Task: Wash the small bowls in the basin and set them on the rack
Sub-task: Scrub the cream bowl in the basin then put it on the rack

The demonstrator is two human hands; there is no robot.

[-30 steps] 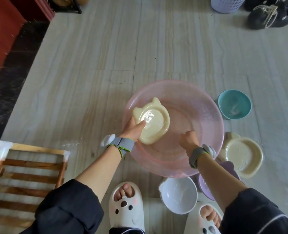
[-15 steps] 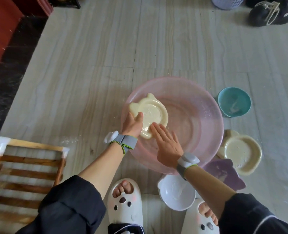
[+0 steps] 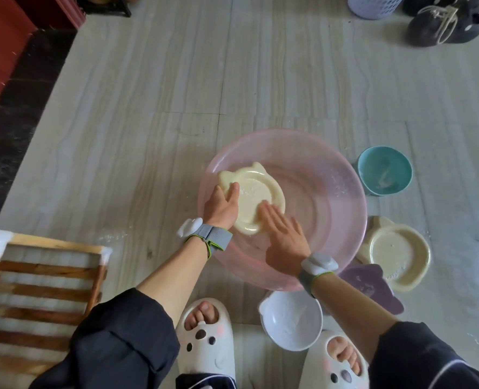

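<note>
Altogether five small bowls show: two cream, one teal, one purple, one white. One cream bowl [image 3: 253, 192] sits tilted inside the single pink basin [image 3: 325, 214], at the basin's 9 o'clock side. The left hand [image 3: 221, 209] grips its rim, thumb laid over the edge. The right hand [image 3: 284, 237] lies flat with straight fingers, its fingertips on the bowl's 5 o'clock edge.

Outside the basin, on the floor, the teal bowl [image 3: 384, 169] is at 3 o'clock, the second cream bowl [image 3: 396, 252] at 4, the purple bowl [image 3: 370, 287] at 5, partly hidden by the right forearm, and the white bowl [image 3: 291, 321] at 6. One wooden rack [image 3: 41, 279] stands at 8 o'clock, well apart. Two white slippers [image 3: 204, 341] flank the white bowl. At 1 o'clock, far off, are a lavender basket [image 3: 373, 5] and dark shoes [image 3: 443, 22].
</note>
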